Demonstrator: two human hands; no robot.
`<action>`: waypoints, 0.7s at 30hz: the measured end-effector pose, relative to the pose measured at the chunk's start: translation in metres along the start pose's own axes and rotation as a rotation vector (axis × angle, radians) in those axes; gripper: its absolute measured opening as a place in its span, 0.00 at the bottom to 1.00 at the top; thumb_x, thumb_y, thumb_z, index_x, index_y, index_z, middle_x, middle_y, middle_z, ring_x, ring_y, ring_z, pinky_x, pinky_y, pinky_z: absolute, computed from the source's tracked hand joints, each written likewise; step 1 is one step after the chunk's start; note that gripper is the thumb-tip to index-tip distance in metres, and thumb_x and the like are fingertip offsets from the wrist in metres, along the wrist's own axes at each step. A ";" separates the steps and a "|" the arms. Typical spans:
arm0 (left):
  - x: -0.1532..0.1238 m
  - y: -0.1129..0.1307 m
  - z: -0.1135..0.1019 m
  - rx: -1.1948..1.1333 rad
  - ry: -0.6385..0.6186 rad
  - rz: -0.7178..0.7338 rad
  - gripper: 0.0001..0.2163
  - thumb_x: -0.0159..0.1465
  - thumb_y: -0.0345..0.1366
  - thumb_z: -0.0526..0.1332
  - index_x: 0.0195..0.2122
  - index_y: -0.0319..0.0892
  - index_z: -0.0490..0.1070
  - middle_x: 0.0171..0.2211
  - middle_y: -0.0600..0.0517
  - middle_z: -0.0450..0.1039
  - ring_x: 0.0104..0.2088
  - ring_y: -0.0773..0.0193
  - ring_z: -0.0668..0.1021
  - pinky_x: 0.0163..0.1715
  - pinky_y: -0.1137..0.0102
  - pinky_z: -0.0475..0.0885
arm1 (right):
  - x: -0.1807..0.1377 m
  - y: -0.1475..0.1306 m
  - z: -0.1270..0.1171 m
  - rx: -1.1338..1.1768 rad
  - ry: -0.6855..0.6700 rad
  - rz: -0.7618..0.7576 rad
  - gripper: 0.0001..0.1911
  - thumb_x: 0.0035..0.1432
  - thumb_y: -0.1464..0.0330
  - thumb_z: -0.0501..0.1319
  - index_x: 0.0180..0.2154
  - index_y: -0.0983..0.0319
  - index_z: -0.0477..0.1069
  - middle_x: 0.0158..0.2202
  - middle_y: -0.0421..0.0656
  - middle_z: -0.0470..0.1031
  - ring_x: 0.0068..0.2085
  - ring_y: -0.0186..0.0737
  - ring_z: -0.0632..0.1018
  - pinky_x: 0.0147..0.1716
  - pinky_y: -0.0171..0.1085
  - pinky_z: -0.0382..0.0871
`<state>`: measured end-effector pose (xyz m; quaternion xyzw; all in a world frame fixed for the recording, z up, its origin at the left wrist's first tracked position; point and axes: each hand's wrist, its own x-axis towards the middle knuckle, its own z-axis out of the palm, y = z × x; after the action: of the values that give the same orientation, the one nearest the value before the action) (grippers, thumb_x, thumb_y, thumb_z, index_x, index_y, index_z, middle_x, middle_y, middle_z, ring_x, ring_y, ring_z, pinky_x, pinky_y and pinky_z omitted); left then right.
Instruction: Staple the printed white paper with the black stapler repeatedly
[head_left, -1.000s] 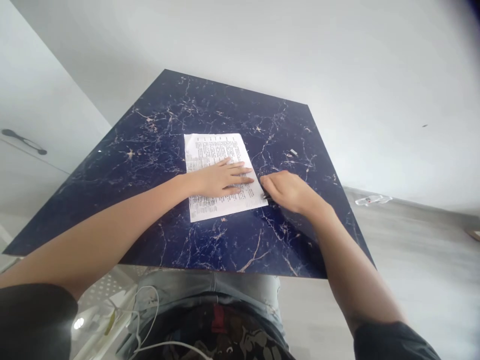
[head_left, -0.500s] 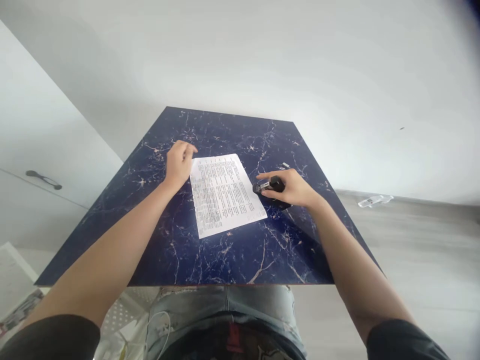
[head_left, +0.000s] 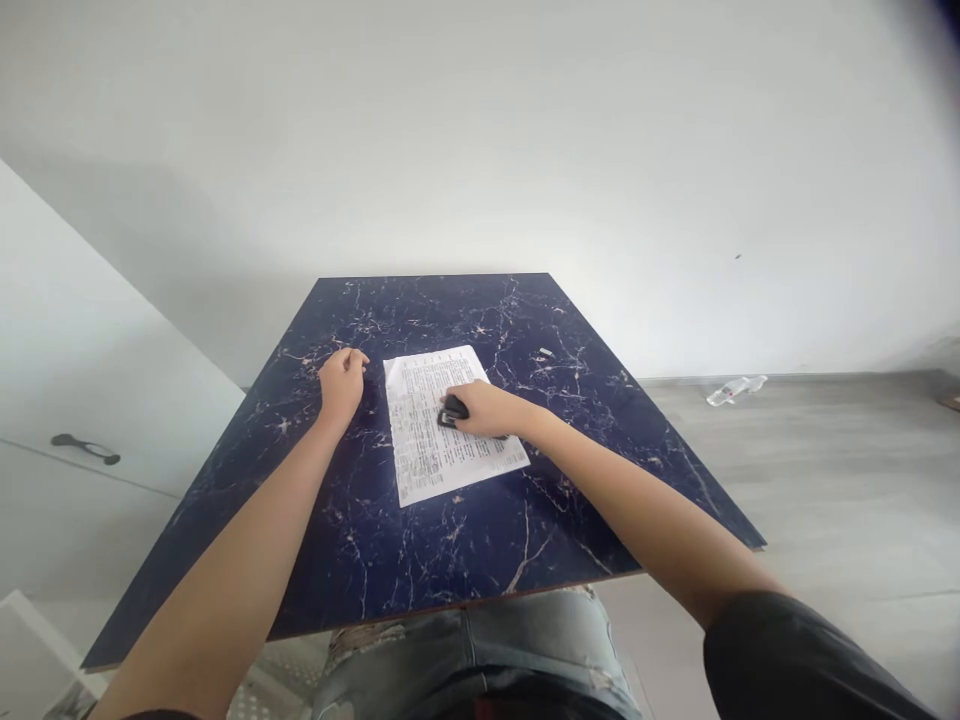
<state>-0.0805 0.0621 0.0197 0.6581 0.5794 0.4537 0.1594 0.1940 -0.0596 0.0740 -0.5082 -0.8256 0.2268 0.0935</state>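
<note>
A printed sheet of paper (head_left: 420,450) lies on the dark blue marbled table, its edges slightly uneven. Over the middle of the sheet, my right hand (head_left: 487,407) is wrapped round a black stapler (head_left: 454,408), whose front end points left. The hand covers most of the stapler's body. To the left of the paper, apart from it, my left hand (head_left: 343,385) rests on the table, fingers loosely bent and nothing seen in them.
A small pale strip, perhaps staples (head_left: 546,352), lies on the table (head_left: 450,560) right of the paper. White wall stands behind. A cabinet handle (head_left: 85,448) is at the left, and a clear plastic bottle (head_left: 736,390) lies on the floor at the right.
My right hand has carried the stapler left, from beside the paper's right edge to over its middle. My left hand has drawn away from the paper's upper left corner. The view has tilted up.
</note>
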 end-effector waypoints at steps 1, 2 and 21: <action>0.000 -0.001 0.000 -0.011 -0.003 -0.001 0.13 0.69 0.37 0.53 0.30 0.44 0.73 0.32 0.49 0.79 0.37 0.56 0.82 0.43 0.65 0.73 | -0.016 0.008 -0.002 0.017 0.003 0.012 0.10 0.58 0.70 0.65 0.44 0.60 0.76 0.46 0.52 0.84 0.42 0.50 0.81 0.38 0.43 0.71; 0.000 -0.001 0.001 -0.020 -0.006 -0.003 0.13 0.69 0.37 0.53 0.29 0.44 0.73 0.32 0.49 0.79 0.37 0.56 0.82 0.43 0.65 0.73 | -0.035 0.017 -0.005 0.055 0.008 0.028 0.13 0.60 0.69 0.65 0.47 0.60 0.75 0.50 0.52 0.84 0.44 0.50 0.82 0.40 0.44 0.72; 0.009 -0.018 0.006 -0.157 0.056 -0.089 0.13 0.66 0.40 0.56 0.28 0.44 0.75 0.25 0.51 0.76 0.31 0.57 0.80 0.35 0.67 0.69 | -0.073 0.154 -0.040 -0.069 0.192 0.261 0.47 0.69 0.35 0.49 0.76 0.56 0.58 0.82 0.51 0.42 0.80 0.65 0.46 0.76 0.63 0.47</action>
<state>-0.0877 0.0771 0.0067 0.6042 0.5748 0.5086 0.2140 0.3659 -0.0546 0.0427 -0.6332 -0.7473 0.1589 0.1241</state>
